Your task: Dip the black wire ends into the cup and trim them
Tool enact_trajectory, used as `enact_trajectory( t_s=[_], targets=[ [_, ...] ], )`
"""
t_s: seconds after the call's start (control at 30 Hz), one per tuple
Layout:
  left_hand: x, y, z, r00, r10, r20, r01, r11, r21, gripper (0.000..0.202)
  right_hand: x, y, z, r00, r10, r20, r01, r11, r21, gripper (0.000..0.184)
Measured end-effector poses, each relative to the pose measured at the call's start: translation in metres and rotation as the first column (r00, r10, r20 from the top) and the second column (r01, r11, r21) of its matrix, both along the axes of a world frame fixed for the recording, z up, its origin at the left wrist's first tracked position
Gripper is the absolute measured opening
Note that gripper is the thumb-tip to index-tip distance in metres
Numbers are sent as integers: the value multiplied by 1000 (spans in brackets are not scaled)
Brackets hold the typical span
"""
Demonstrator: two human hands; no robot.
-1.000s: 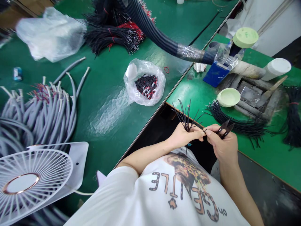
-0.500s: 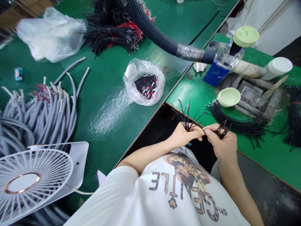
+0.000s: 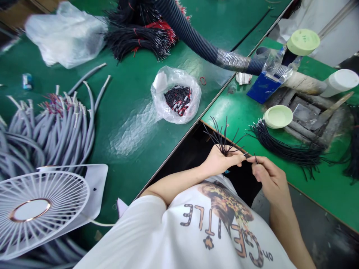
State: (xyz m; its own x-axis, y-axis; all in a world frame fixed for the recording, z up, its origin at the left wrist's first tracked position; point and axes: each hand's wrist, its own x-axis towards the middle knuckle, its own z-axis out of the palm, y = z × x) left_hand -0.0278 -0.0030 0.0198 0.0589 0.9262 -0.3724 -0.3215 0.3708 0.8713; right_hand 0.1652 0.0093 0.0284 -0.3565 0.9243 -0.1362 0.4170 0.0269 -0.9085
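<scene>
In the head view, my left hand [image 3: 223, 160] is closed around a bunch of thin black wires [image 3: 223, 136], whose loose ends fan out above the fist. A small dark and pale piece [image 3: 246, 154] pokes out at its thumb and fingertip. My right hand [image 3: 269, 175] is closed just to the right, its fingertips almost meeting that piece. A dark narrow tip shows between its fingers, apparently part of the black snips; most of the tool is hidden by the hand. To the right, a larger bundle of black wires [image 3: 288, 147] lies on the green table.
A clear plastic bag [image 3: 157, 102] holds small black, red and grey parts. Grey cables [image 3: 64, 130] and a white fan [image 3: 30, 211] stand left. A ribbed hose [image 3: 193, 41] crosses to a blue box [image 3: 263, 87]. A pale green dish [image 3: 278, 116] is near the wire bundle.
My right hand has turned and drawn slightly away from the left; the snips' open handles no longer show above it. The view has shifted a little, and the left hand keeps its wires.
</scene>
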Motion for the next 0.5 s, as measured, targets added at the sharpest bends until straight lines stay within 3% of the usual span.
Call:
enact_trajectory(
  t_s=[0.1, 0.27, 0.5],
  targets=[
    [0, -1, 1, 1000, -15, 12, 15, 1000, 0, 33, 2, -1, -3, 999, 18, 28, -19, 1000, 21, 23],
    [-1, -3, 7, 999, -37, -23, 37, 999, 7, 27, 3, -1, -3, 996, 77, 52, -82, 990, 117, 37],
    [-3, -6, 8, 994, -79, -74, 88, 988, 129, 22, -1, -1, 4, 988, 153, 27, -155, 978, 139, 40]
  ],
)
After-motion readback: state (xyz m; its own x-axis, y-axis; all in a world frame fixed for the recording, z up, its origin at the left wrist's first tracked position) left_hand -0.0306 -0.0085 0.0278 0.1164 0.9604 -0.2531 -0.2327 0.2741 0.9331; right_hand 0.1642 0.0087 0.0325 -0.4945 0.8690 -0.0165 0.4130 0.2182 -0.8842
